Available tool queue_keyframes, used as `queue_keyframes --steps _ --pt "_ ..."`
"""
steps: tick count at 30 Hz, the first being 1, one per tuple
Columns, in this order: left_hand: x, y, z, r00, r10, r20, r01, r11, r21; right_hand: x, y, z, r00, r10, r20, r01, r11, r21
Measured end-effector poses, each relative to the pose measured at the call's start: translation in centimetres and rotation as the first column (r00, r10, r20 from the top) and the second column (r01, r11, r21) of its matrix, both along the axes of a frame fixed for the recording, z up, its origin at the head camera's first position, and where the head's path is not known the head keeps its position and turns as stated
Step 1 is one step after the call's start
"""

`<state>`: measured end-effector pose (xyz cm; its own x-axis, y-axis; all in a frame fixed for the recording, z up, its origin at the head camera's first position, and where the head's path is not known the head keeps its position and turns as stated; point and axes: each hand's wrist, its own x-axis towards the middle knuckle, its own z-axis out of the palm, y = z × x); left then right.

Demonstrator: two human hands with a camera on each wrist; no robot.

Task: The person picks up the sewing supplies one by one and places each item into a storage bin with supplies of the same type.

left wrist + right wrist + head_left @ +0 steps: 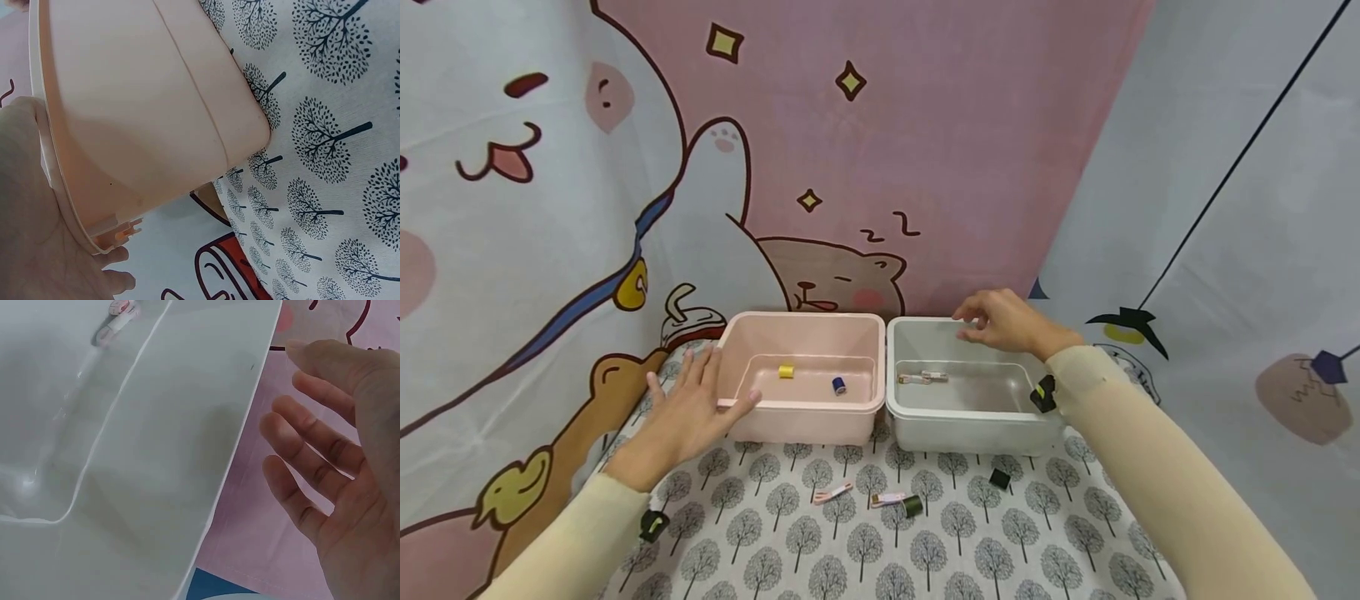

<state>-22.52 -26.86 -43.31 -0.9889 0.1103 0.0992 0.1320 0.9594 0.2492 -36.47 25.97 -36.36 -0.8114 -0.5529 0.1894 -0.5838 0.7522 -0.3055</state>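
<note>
My left hand (688, 410) rests on the left rim of a pink plastic bin (820, 425), its fingers straight and spread. In the left wrist view the palm (37, 219) lies along that rim. A yellow spool (786, 372) and a blue spool (838, 386) lie inside this bin. Over the back rim of the grey bin (970, 433), my right hand (1011, 323) hovers with loosely bent fingers. It holds nothing and, in the right wrist view, is apart from the wall. Small bundled cables (914, 379) lie in the grey bin's left part.
On the tree-patterned cloth (805, 542) before the bins lie a pinkish bundled cable (832, 493), another cable (887, 498), a dark green spool (912, 506) touching it, and a small black piece (999, 478). A cartoon-printed curtain (955, 167) hangs close behind the bins.
</note>
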Motion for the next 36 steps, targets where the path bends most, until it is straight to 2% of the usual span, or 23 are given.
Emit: queue_keyframes --steps 19,28,36 --pt "0.0 0.0 -0.1 1.000 -0.007 0.000 0.007 1.000 -0.008 1.8 -0.1 1.1 0.999 0.031 -0.020 -0.031 1.000 -0.003" --pt "-0.2 0.0 -0.2 1.000 -0.004 0.002 0.004 1.000 -0.005 2.6 0.3 1.0 0.996 0.054 -0.069 -0.055 0.999 -0.003" --pt "-0.1 0.0 -0.1 1.000 -0.003 -0.004 0.003 1.000 -0.007 3.7 0.5 1.1 0.998 0.045 -0.045 -0.045 0.999 -0.008"
